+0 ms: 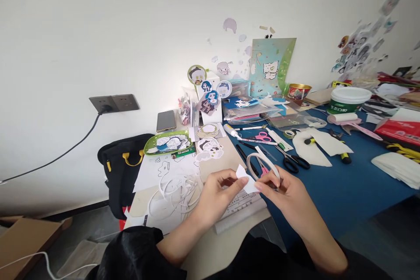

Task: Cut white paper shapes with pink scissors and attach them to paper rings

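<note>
My left hand (218, 190) pinches a small white piece of paper (246, 178) between thumb and fingers. My right hand (285, 192) grips the same piece at its right edge. A narrow white strip (274, 169), curled into a loop, rises from the fingers of my right hand; where its end lies is hidden by them. Below the hands lies a printed sheet (244, 208). Left of my left hand, a tangle of thin white strips (179, 190) rests on paper. Just behind the loop are black-handled scissors (291, 162) and pink-handled scissors (263, 136).
A green tray (152, 146) of paper cutouts stands at the back left beside a phone (166, 120). Further right are a glue bottle (230, 130), a white-lidded tub (349, 99), a pink roller (356, 124) and white cloth-like pieces (311, 148). A black bag (114, 170) hangs left.
</note>
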The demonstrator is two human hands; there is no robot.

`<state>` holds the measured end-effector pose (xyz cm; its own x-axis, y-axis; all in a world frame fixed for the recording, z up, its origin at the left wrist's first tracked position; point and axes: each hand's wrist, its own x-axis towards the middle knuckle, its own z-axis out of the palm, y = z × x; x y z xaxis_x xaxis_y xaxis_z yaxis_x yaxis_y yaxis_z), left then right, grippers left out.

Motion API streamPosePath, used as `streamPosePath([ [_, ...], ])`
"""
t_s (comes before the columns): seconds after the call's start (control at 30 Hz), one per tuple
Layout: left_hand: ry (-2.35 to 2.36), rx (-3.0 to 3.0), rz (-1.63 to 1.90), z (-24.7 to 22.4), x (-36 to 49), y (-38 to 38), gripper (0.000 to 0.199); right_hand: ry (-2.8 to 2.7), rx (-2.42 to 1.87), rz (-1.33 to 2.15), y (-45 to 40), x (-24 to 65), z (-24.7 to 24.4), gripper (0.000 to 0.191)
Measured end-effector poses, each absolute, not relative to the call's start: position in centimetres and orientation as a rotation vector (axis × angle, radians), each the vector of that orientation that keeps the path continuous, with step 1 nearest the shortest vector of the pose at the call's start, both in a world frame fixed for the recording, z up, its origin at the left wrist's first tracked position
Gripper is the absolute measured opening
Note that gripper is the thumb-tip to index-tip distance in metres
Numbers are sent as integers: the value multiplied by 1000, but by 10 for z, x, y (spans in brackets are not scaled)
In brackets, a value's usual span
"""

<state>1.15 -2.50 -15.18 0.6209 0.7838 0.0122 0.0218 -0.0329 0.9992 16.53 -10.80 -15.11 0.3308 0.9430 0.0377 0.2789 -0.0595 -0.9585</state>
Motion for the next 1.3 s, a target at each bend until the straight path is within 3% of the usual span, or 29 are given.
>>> streamPosePath([
  [0.1,682,1423,631,-149,12,-24,33,-1148,-1520,801,-109,167,-151,28],
  [0.2,591,1303,510,-150,12,-22,36,-1184,-1445,721,-105,169,-149,14],
  [0.33,469,1104,346,-155,12,-22,38,-1351,-1331,765,-96,173,-146,26],
  [0.47,416,1042,263,-155,12,-24,40,-1389,-1193,885,-90,179,-143,12],
  [0.57,435,1010,281,-153,11,-24,41,-1400,-1171,933,-89,182,-142,31],
  [0.7,481,985,373,-154,11,-21,40,-1294,-1248,831,-80,186,-137,40],
  [0.87,585,1091,488,-156,12,-14,49,-1288,-1449,529,-34,187,-124,31],
  [1.07,692,1144,580,-161,14,-11,50,-1333,-1523,575,46,174,-128,10],
  [1.2,724,1214,615,-161,12,-9,43,-1367,-1615,621,66,169,-137,29],
  [1.3,742,1298,615,-158,11,-9,38,-1364,-1710,586,60,177,-138,25],
])
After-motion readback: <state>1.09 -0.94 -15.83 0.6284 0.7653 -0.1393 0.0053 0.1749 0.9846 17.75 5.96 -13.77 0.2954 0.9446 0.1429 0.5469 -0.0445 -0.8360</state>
